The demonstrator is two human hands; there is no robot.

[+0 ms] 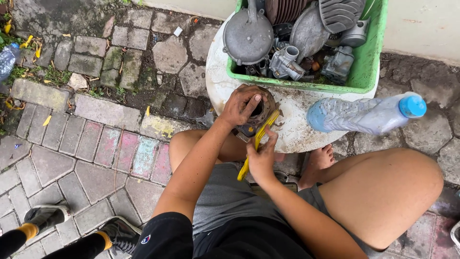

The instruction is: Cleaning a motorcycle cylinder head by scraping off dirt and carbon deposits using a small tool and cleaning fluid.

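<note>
Head view: left hand (242,103) clamped over a rusty round metal part (261,110), pinning it steady on the white round stand (292,132); right hand (261,160) closed around a yellow brush (256,144), bristle end pressed against the part's near side. Green crate (369,67) of grey engine pieces crowding the far rim, capped plastic bottle (366,115) lying to the right; free room only leftward, over the paving (72,144).

Mossy paving stones (86,158), pale wall (421,29)

1. At 12 o'clock the green crate (369,72) of metal parts (287,38) blocks the way.
2. At 3 o'clock lies a bottle (366,115).
3. At 9 o'clock: open paving (96,144).
4. Bare tabletop (297,129) lies between hands and bottle.
</note>
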